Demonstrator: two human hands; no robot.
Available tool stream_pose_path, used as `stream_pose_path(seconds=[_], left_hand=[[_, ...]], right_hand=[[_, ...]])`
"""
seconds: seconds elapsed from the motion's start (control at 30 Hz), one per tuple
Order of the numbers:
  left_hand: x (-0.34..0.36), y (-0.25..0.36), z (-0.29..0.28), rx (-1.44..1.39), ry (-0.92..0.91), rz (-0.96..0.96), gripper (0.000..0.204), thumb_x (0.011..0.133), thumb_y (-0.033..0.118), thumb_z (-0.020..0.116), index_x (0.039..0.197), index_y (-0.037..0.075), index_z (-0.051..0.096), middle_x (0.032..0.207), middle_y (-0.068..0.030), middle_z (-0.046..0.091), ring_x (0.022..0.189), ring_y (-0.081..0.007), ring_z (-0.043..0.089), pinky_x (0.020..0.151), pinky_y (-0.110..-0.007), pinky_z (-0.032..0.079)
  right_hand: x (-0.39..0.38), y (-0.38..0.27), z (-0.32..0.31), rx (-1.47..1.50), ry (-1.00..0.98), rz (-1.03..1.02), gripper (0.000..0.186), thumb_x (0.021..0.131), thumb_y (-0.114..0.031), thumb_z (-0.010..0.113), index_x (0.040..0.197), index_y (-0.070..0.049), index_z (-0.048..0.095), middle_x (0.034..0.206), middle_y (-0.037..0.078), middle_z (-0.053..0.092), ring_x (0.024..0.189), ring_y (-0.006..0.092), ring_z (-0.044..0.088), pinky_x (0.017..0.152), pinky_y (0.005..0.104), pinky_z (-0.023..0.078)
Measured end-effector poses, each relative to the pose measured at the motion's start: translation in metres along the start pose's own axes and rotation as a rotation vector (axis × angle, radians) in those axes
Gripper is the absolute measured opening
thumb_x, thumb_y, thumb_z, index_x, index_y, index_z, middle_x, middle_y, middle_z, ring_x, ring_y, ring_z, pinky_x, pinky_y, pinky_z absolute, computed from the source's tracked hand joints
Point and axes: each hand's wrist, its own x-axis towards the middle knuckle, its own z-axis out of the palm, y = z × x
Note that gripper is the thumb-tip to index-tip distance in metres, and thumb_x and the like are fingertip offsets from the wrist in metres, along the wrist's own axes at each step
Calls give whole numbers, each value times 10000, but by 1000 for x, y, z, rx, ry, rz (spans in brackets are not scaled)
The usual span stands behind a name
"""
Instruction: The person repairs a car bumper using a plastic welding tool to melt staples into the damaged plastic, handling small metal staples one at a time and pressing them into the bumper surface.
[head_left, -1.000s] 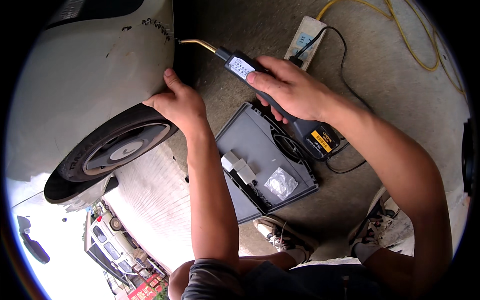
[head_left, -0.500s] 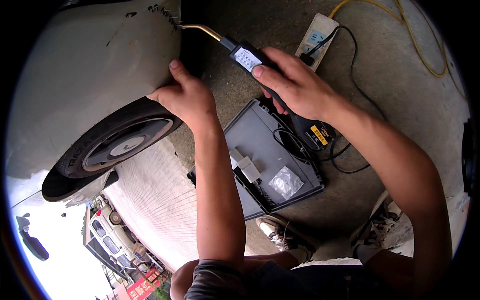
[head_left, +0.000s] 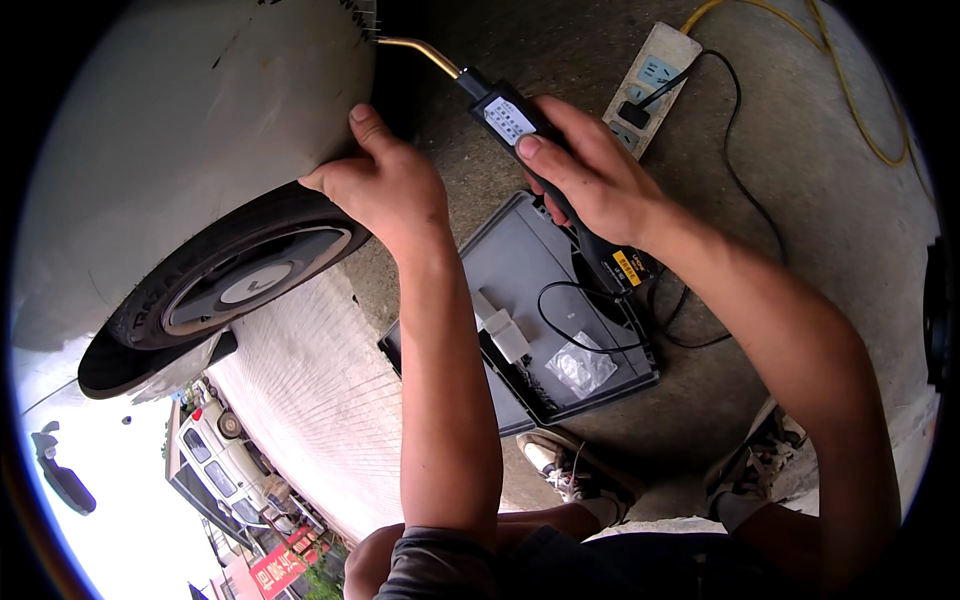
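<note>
My right hand [head_left: 590,180] is closed round a black hot stapler [head_left: 500,112], a plastic-welding tool with a bent brass-coloured tip and a cable. Its tip meets the edge of the pale car bumper [head_left: 210,130], just below a row of dark marks and thin wire staples [head_left: 358,18]. Below that spot, my left hand [head_left: 395,195] grips the bumper's edge above the wheel. The thumb lies up along the outer face, while the fingers are hidden behind the edge. Under the bumper sits the tyre [head_left: 150,310] with its grey rim.
An open grey tool case [head_left: 530,235] lies on the concrete, holding a small white box [head_left: 507,338], a clear plastic bag [head_left: 582,366] and loose staples. A power strip [head_left: 672,60] with a black plug and yellow cord stands beyond. A white van [head_left: 220,465] is farther off.
The view has shifted a little, so the marked row on the bumper sits higher in the picture. Both hands keep their holds, and the tool's tip stays at the bumper edge.
</note>
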Motion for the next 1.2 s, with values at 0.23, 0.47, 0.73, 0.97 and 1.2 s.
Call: stream_pose_path(seconds=[0.23,0.47,0.73,0.97,1.2], left_hand=[[0,-1,1,-27,11,30,488,935,156,607,1206,-138,326,1154,-299,509,1069,-357,544,952,-390,422],[1,-5,1,-44,-4,15,477,940,165,598,1207,-134,339,1150,-297,506,1071,-356,539,952,-394,418],[0,-5,2,-36,24,50,445,963,136,573,1240,-149,370,1179,-236,550,1061,-248,568,944,-326,449],[-1,-2,1,-3,15,10,467,962,140,578,1251,-151,355,1203,-250,537,1073,-259,563,951,-333,445],[-1,-3,1,11,15,30,464,962,156,581,1235,-150,363,1188,-252,540,1069,-259,562,955,-332,442]], right_hand=[[4,9,-1,-119,33,-119,367,942,-421,518,896,-56,511,640,32,511,564,140,501,528,329,414],[3,8,-2,-129,20,-110,386,944,-424,520,932,-38,519,675,52,520,620,164,496,572,346,412],[4,7,-2,-126,17,-112,384,948,-424,517,947,-40,516,675,51,522,622,160,496,570,342,412],[4,8,-3,-100,0,-124,342,948,-391,520,924,-50,507,654,39,518,603,148,491,554,329,404],[5,7,-3,-80,-12,-121,306,947,-351,524,928,-46,505,660,42,525,605,147,493,558,331,406]])
